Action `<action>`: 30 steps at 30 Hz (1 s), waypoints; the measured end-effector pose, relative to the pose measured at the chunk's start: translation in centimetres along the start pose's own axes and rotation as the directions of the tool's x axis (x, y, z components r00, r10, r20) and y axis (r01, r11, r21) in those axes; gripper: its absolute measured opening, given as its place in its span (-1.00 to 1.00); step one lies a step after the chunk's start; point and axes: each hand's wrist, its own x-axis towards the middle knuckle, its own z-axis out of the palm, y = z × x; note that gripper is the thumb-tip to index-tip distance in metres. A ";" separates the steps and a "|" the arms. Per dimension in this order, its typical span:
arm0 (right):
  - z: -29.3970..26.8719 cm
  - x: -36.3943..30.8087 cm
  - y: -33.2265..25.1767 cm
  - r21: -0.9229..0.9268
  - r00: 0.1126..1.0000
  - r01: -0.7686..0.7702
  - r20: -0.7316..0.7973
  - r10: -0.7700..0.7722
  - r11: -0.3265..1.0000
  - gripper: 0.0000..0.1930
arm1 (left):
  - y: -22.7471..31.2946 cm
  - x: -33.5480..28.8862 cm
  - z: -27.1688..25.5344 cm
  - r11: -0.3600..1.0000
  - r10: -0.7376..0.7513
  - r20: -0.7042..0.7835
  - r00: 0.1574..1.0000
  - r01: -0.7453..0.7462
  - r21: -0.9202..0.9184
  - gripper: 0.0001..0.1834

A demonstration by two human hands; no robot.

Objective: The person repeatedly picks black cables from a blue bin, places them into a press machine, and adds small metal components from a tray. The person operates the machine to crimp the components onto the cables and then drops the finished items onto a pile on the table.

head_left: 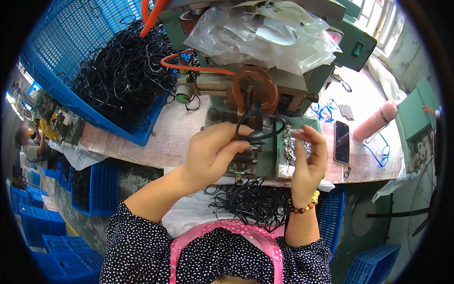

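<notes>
My left hand (213, 151) pinches a thin black cord loop (259, 127) and holds it up in front of a small green press machine (265, 94). To its right, my right hand (309, 158) has its fingers spread, fingertips at the loop's right end and just above a tray of small shiny metal clips (295, 146). A heap of finished black loops (250, 201) lies in my lap on white cloth. At the upper left a blue crate (71, 99) holds a large tangle of black cord loops (125, 71).
A black phone (341, 142), a pink bottle (376, 122) and blue cord pieces (378, 151) lie on the bench at right. Clear plastic bags (269, 33) sit on the machine. An orange hose (198, 68) curves across it. Blue crates (61, 246) stand on the floor; another person (30, 146) sits far left.
</notes>
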 end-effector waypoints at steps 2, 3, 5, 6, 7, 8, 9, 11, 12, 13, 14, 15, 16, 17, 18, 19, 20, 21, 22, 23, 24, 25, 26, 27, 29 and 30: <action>-1.9 -0.4 1.4 -0.443 0.973 0.121 -0.122 -0.194 0.888 -0.70 | -0.3 -0.2 0.0 0.999 0.040 0.003 0.999 -0.040 0.035 -0.80; -2.7 -0.4 2.4 -0.384 0.981 0.036 -0.162 -0.106 0.923 -0.72 | -0.4 -0.3 0.0 0.998 0.051 -0.008 0.999 -0.051 0.033 -0.80; -3.9 -0.3 4.2 -0.293 0.948 -0.264 -0.256 0.191 0.919 -0.76 | -0.7 -0.6 0.1 0.998 0.063 -0.023 0.998 -0.063 0.024 -0.79; -4.6 -0.5 4.7 -0.262 0.938 -0.334 -0.183 0.294 0.905 -0.79 | -0.7 -0.7 0.1 0.998 0.065 -0.025 0.998 -0.065 0.018 -0.80; -5.0 -0.9 5.1 -0.349 0.982 -0.189 -0.067 0.177 0.918 -0.79 | -0.8 -0.8 0.2 0.998 0.068 -0.027 0.997 -0.068 0.013 -0.80; -5.2 -1.2 5.3 -0.463 0.991 -0.119 0.004 0.137 0.878 -0.78 | -0.9 -0.7 0.2 0.998 0.066 -0.036 0.997 -0.066 0.002 -0.80; -5.3 -1.4 5.5 -0.596 0.991 0.070 0.134 0.014 0.800 -0.78 | -0.9 -0.7 0.3 0.998 0.062 -0.044 0.997 -0.062 -0.008 -0.79; -4.8 -1.7 5.6 -0.743 0.968 0.178 0.250 0.020 0.645 -0.80 | -0.9 -0.6 0.4 0.998 0.066 -0.051 0.997 -0.066 -0.013 -0.79; -4.4 -1.9 5.5 -0.777 0.956 0.239 0.294 0.000 0.583 -0.82 | -0.8 -0.5 0.5 0.997 0.071 -0.049 0.996 -0.072 -0.007 -0.79; -4.2 -1.6 5.6 -0.780 0.956 0.229 0.293 0.017 0.583 -0.85 | -0.8 -0.4 0.5 0.997 0.076 -0.048 0.996 -0.076 0.002 -0.78; -4.0 -1.3 5.6 -0.777 0.954 0.223 0.299 0.033 0.589 -0.86 | -0.7 -0.5 0.4 0.997 0.081 -0.049 0.996 -0.081 0.002 -0.78; -3.7 -1.1 5.6 -0.762 0.954 0.228 0.300 0.019 0.606 -0.88 | -0.8 -0.6 0.4 0.996 0.085 -0.048 0.995 -0.085 0.002 -0.78; -3.5 -0.9 5.7 -0.751 0.955 0.223 0.295 0.013 0.622 -0.90 | -0.9 -0.7 0.2 0.996 0.091 -0.045 0.995 -0.091 0.000 -0.77; -3.2 -0.9 5.7 -0.732 0.963 0.219 0.269 -0.022 0.646 -0.91 | -1.1 -1.0 -0.1 0.991 0.131 -0.047 0.990 -0.131 0.017 -0.78; -3.0 -0.9 5.8 -0.713 0.969 0.215 0.241 -0.055 0.668 -0.92 | -1.5 -1.3 -0.5 0.982 0.167 -0.073 0.983 -0.159 0.101 -0.78; -2.8 -0.9 5.9 -0.694 0.974 0.210 0.209 -0.087 0.689 -0.93 | -2.1 -1.7 -1.4 0.965 0.204 -0.094 0.974 -0.184 0.184 -0.78; -2.7 -1.0 6.1 -0.681 0.983 0.174 0.167 -0.080 0.711 -0.94 | -2.8 -2.2 -2.4 0.940 0.238 -0.112 0.965 -0.199 0.278 -0.78; -2.6 -1.2 6.2 -0.667 0.990 0.135 0.122 -0.071 0.733 -0.94 | -3.9 -2.2 -3.6 0.911 0.282 -0.182 0.942 -0.203 0.359 -0.80; -2.5 -1.4 6.3 -0.644 0.995 0.095 0.073 -0.063 0.759 -0.95 | -5.3 -2.0 -4.8 0.930 0.221 -0.271 0.937 -0.119 0.347 -0.82; -2.3 -1.6 6.5 -0.649 0.989 0.131 0.036 -0.141 0.750 -0.95 | -6.9 -1.7 -6.0 0.943 0.163 -0.363 0.918 -0.037 0.331 -0.83; -2.2 -1.8 6.7 -0.617 0.995 0.073 -0.005 -0.097 0.784 -0.95 | -8.8 -1.3 -7.2 0.959 0.040 -0.435 0.899 0.089 0.270 -0.83; -2.1 -2.0 6.8 -0.582 0.998 0.017 -0.042 -0.050 0.813 -0.95 | -10.7 -0.5 -8.6 0.927 -0.009 -0.424 0.905 0.166 0.335 -0.77; -2.1 -2.2 7.0 -0.516 0.996 -0.056 -0.083 0.016 0.855 -0.95 | -12.6 0.0 -9.5 0.898 -0.026 -0.441 0.897 0.215 0.383 -0.75; -2.1 -2.3 7.1 -0.528 0.996 -0.039 -0.086 -0.008 0.848 -0.95 | -14.3 0.6 -10.2 0.866 -0.039 -0.461 0.887 0.260 0.428 -0.72; -2.1 -2.5 7.3 -0.466 0.993 -0.053 -0.117 -0.002 0.883 -0.94 | -17.1 1.5 -11.5 0.730 0.044 -0.436 0.899 0.269 0.628 -0.69; -2.2 -2.5 7.3 -0.513 0.993 -0.006 -0.100 -0.054 0.859 -0.93 | -18.0 1.8 -12.0 0.604 0.123 -0.377 0.918 0.232 0.763 -0.68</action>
